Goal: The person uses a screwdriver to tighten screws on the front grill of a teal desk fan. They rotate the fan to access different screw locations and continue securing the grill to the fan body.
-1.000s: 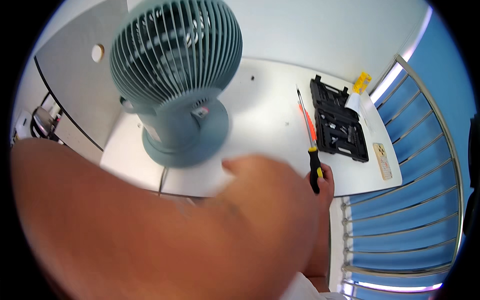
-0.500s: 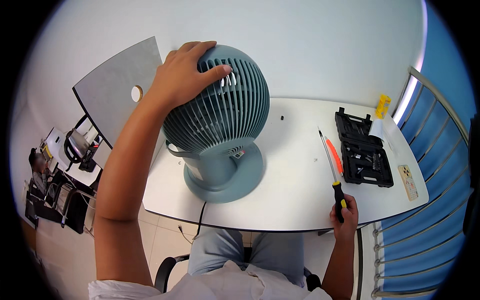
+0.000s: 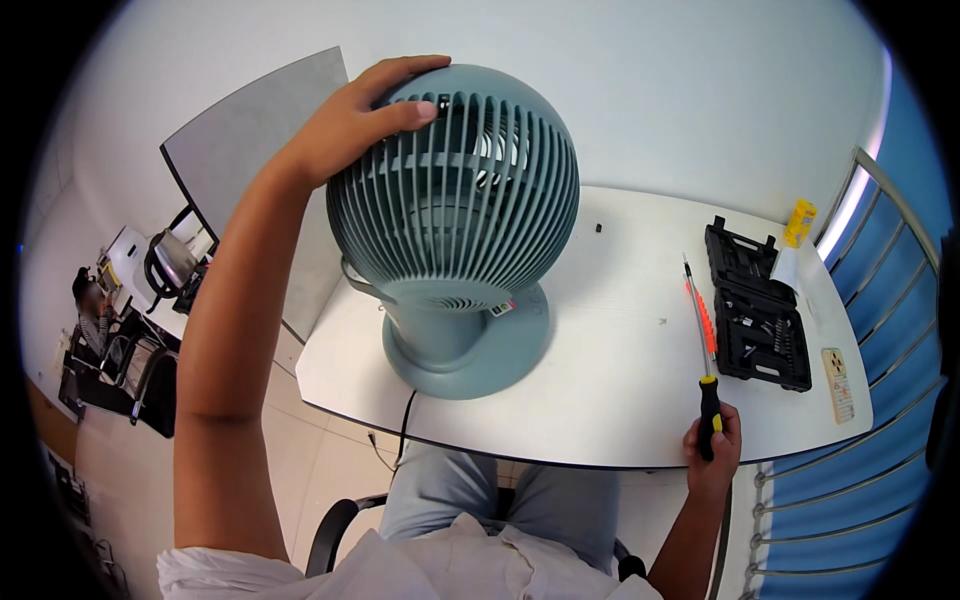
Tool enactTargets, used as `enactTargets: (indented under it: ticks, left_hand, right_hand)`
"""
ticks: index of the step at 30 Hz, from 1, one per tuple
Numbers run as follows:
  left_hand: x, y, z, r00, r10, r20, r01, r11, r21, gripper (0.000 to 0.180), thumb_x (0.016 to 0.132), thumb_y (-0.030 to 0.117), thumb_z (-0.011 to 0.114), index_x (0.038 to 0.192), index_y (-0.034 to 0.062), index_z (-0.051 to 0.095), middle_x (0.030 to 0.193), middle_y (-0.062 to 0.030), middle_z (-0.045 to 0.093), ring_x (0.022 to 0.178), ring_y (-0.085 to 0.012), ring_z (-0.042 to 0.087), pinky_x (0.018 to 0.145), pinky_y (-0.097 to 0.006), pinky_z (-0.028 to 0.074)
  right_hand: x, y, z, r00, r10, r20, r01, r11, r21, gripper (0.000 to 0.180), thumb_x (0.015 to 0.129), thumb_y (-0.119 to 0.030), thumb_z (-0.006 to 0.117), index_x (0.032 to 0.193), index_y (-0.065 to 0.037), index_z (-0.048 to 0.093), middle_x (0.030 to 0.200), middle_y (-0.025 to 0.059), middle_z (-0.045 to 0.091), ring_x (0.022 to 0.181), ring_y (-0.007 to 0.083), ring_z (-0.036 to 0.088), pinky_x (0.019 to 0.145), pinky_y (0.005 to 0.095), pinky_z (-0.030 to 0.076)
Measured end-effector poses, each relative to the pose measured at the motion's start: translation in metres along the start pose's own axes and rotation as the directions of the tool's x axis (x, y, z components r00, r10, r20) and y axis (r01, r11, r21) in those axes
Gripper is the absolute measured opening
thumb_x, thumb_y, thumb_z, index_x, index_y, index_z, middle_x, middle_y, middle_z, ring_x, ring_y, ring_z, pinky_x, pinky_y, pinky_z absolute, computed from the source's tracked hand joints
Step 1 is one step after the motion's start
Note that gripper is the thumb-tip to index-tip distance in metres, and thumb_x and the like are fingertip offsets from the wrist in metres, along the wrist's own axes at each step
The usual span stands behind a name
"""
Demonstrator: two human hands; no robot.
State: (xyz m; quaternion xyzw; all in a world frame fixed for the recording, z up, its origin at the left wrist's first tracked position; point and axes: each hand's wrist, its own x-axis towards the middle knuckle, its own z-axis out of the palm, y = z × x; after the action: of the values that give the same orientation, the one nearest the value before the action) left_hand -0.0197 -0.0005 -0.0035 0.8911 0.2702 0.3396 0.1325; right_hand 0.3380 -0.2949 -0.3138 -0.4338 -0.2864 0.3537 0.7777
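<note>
A grey-green desk fan with a round slatted head stands on its round base on the white table. My left hand grips the upper left of the head, fingers over the top and thumb on the slats. At the table's right front edge, my right hand is closed round the black and yellow handle of a screwdriver. Its long shaft points away from me, just above the table. An orange-red strip-shaped tool lies beside the shaft, partly covered by it.
A black tool case lies unfolded at the right, near a patterned phone-like slab, a white cone-shaped thing and a yellow package. A small black piece is behind the fan. Metal railing borders the right side.
The fan's head has turned and tilted, and its slats face me more. My left hand has shifted with it. The right hand still holds the screwdriver; the whole view has shifted slightly.
</note>
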Motion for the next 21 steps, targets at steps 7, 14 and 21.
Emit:
enactTargets:
  ticks: [7, 14, 21]
  left_hand:
    - [0.011, -0.026, -0.013, 0.989, -0.049, 0.139, 0.084, 0.963, -0.256, 0.085, 0.081, 0.054, 0.061, 0.148, 0.0043, 0.043, 0.142, -0.0187, 0.05, 0.129, -0.029, 0.05, 0.112, -0.039, 0.036]
    - [0.023, -0.064, -0.012, 0.992, -0.013, 0.129, 0.065, 0.911, -0.408, 0.087, 0.081, 0.057, 0.057, 0.148, 0.0022, 0.042, 0.143, -0.0207, 0.049, 0.132, -0.0312, 0.048, 0.114, -0.041, 0.033]
    - [0.023, -0.04, -0.024, 0.999, 0.031, 0.023, -0.028, 0.992, -0.121, 0.056, 0.101, 0.043, 0.041, 0.138, 0.0027, 0.054, 0.14, -0.0152, 0.055, 0.132, -0.0276, 0.049, 0.113, -0.041, 0.033]
  right_hand:
    - [-0.002, -0.001, 0.001, 1.0, -0.005, 0.008, 0.005, 1.0, 0.001, 0.048, 0.074, -0.011, 0.047, 0.119, 0.002, 0.051, 0.075, 0.0102, 0.054, 0.059, 0.0143, 0.051, 0.051, 0.0251, 0.043]
    - [0.001, 0.001, -0.001, 0.999, 0.035, 0.005, -0.035, 0.999, 0.032, 0.046, 0.075, -0.01, 0.048, 0.119, 0.002, 0.052, 0.077, 0.0102, 0.055, 0.061, 0.0153, 0.053, 0.051, 0.026, 0.043]
    - [0.003, 0.001, -0.002, 0.998, 0.036, 0.042, -0.039, 0.997, 0.062, 0.044, 0.078, -0.011, 0.05, 0.121, 0.001, 0.051, 0.078, 0.0103, 0.055, 0.063, 0.0162, 0.054, 0.054, 0.0272, 0.045]
